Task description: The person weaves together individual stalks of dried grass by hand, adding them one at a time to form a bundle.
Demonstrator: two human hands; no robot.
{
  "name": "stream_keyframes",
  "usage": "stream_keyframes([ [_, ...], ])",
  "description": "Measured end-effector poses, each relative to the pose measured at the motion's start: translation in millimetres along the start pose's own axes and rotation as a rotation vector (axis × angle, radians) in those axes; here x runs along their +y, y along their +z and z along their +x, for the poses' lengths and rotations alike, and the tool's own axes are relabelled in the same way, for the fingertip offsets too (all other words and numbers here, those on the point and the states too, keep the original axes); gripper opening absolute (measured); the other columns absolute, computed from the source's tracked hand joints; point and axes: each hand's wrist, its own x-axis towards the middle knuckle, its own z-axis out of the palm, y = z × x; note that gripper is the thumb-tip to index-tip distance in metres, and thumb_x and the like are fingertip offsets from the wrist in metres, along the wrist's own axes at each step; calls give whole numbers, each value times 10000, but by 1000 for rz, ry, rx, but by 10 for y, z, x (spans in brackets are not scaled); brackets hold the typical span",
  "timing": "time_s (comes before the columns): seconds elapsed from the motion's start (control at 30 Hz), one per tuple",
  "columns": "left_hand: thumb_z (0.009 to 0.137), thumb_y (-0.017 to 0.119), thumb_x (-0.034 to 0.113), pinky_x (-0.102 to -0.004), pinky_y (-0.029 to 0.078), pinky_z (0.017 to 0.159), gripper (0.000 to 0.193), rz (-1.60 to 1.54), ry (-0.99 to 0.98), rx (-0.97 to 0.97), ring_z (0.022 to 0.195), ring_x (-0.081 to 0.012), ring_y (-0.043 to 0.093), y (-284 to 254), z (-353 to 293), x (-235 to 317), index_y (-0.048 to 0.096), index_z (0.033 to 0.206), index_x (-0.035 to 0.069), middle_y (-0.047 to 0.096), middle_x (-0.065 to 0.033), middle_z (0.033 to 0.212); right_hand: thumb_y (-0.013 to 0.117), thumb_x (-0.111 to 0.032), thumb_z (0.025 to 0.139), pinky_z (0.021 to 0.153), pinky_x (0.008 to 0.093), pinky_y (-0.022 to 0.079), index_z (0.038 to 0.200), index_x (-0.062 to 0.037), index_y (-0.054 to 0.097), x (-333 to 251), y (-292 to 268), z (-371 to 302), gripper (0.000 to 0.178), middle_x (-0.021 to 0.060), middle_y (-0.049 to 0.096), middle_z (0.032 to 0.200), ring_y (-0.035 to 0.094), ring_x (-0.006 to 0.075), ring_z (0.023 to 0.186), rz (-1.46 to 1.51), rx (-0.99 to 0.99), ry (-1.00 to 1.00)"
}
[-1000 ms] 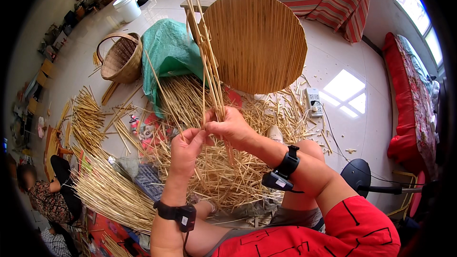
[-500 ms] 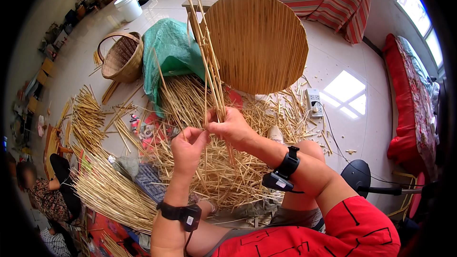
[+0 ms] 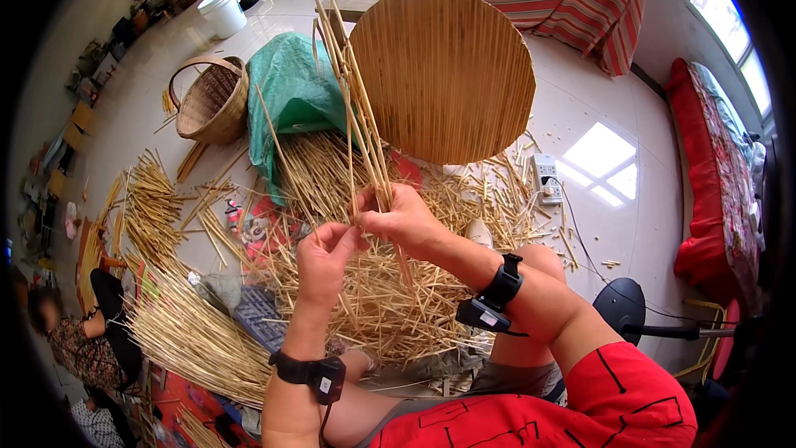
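Observation:
My right hand [image 3: 406,220] is closed round a small bundle of long straw stalks [image 3: 358,104], which rises away from me in front of the round board. Below the grip, a few stalk ends hang over the straw pile. My left hand [image 3: 322,261] meets the right one at the fingertips, its thumb and forefinger pinched on a thin stalk that leans up to the left. Under both hands spreads a loose heap of cut straw pieces [image 3: 390,315]. More long stalks [image 3: 323,166] poke out of a green woven sack [image 3: 286,87].
Beyond the heap stands a round slatted board [image 3: 444,75]. To the left are a handled wicker basket [image 3: 214,104], a white bucket [image 3: 222,12] and a large straw bundle [image 3: 195,328]. A power strip [image 3: 547,178] with a cord lies right. Another person [image 3: 87,328] sits far left.
The upper ends of the held stalks have swung slightly left, and the thin stalk at my left fingers has shifted left too. Both hands stay almost in place.

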Motion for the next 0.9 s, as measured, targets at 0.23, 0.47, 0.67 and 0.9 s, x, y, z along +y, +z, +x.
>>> stream_keyframes([
  [0.23, 895, 571, 77, -203, 462, 676, 125, -4, -26, -12, 708, -80, 595, 4, -5, 20, 618, 911, -38, 652, -51, 774, 647, -104, 724, 524, 225, 385, 807, 0, 607, 71, -30, 30, 138, 7, 581, 681, 497, 64, 601, 5, 2, -20],
  [0.47, 908, 553, 90, -181, 429, 635, 149, -29, -41, -29, 682, -58, 566, 15, -3, 25, 619, 946, -38, 647, -37, 776, 645, -84, 713, 518, 224, 383, 811, 5, 610, 74, -42, 33, 137, 15, 578, 678, 499, 70, 592, 36, 14, 9],
  [0.67, 929, 516, 116, -146, 302, 496, 162, -35, -46, -92, 548, 3, 431, -6, 0, 19, 621, 948, -6, 620, 0, 727, 630, -63, 713, 513, 231, 397, 794, 7, 592, 50, -46, 17, 114, 26, 586, 685, 518, 81, 579, 74, 3, 17],
  [0.9, 958, 486, 196, -153, 264, 456, 193, -61, -84, -105, 498, -12, 386, 42, 31, 1, 582, 915, 35, 534, 25, 626, 586, 40, 715, 545, 246, 469, 798, 30, 568, 90, -4, 37, 86, 36, 595, 692, 607, 110, 643, 46, 73, -114],
])
